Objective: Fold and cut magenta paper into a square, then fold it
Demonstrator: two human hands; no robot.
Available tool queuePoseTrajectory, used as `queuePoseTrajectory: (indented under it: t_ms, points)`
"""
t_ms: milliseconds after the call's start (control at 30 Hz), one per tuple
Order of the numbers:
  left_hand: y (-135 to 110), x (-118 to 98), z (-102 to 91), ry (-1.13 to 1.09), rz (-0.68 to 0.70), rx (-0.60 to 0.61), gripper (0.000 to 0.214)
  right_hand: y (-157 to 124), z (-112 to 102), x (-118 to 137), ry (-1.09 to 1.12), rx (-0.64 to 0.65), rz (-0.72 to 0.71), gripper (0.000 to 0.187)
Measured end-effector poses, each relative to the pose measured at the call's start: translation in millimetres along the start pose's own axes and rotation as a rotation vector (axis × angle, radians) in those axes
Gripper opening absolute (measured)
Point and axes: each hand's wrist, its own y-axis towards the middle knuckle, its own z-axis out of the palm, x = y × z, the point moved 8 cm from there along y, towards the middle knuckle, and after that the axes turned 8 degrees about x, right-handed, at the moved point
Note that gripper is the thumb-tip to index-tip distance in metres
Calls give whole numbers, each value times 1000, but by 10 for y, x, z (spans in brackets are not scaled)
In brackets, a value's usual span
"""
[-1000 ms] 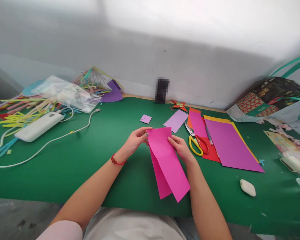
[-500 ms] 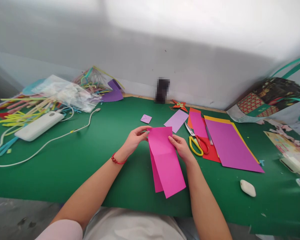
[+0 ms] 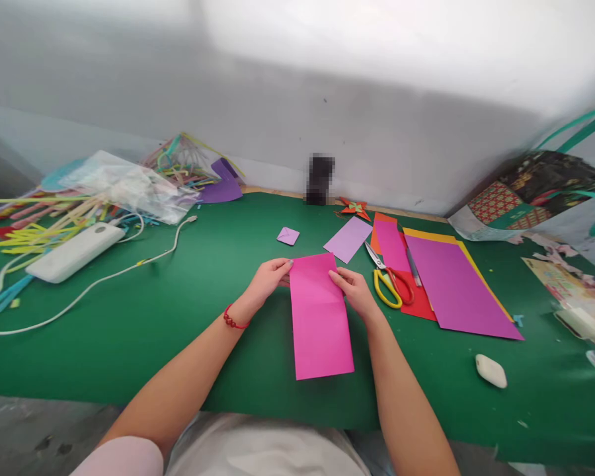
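Note:
A bright pink sheet of paper (image 3: 321,330), folded lengthwise with a faint crease across it, is held between both hands over the green table. My left hand (image 3: 270,281) pinches its upper left corner between thumb and fingers. At the upper right edge, my right hand (image 3: 353,287) grips it with the thumb on top; the other fingers are partly hidden behind the paper. Just beyond lie a small folded lilac paper square (image 3: 288,235) and a lilac paper rectangle (image 3: 348,238). Scissors (image 3: 387,281) with yellow and red handles rest right of my right hand.
Purple sheets (image 3: 463,287) over yellow ones lie at the right, beside a pen (image 3: 413,266). A white case (image 3: 490,371) sits nearer me. On the left are a white power bank (image 3: 74,251), its cable and paper strips (image 3: 39,228). A patterned bag (image 3: 510,201) stands at back right.
The pink paper's two layers, spread apart at the lower end before, now lie together. Its lower end has swung left and the sheet hangs straighter. Both hands keep their hold.

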Motion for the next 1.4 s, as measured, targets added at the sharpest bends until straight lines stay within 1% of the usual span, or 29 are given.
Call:
queuePoseTrajectory:
  t_ms: [133, 300, 433, 633, 867, 967, 1067, 1267, 1400]
  points:
    - [3, -3, 11, -23, -10, 28, 30, -24, 5, -35, 18, 16, 69, 35]
    - [0, -42, 19, -52, 13, 49, 29, -37, 21, -9, 7, 29, 49, 40]
    - [2, -42, 18, -47, 20, 58, 29, -35, 17, 9, -26, 28, 36, 41]
    - [-15, -85, 10, 4, 53, 17, 25, -24, 23, 11, -32, 21, 43, 41]
    - [-15, -142, 5, 49, 95, -10, 22, -32, 54, -36, 31, 65, 84, 41]
    - [-16, -154, -4, 51, 114, -22, 22, -32, 62, -39, 64, 70, 72, 42]
    - [-21, -159, 14, 67, 127, -8, 23, -36, 62, -30, 72, 58, 57, 44]
    - [-20, -161, 28, 102, 135, 14, 26, -42, 95, 5, 12, 104, 25, 40]
    - [-10, -147, 32, 101, 123, 30, 27, -39, 78, 9, -15, 99, 14, 40]
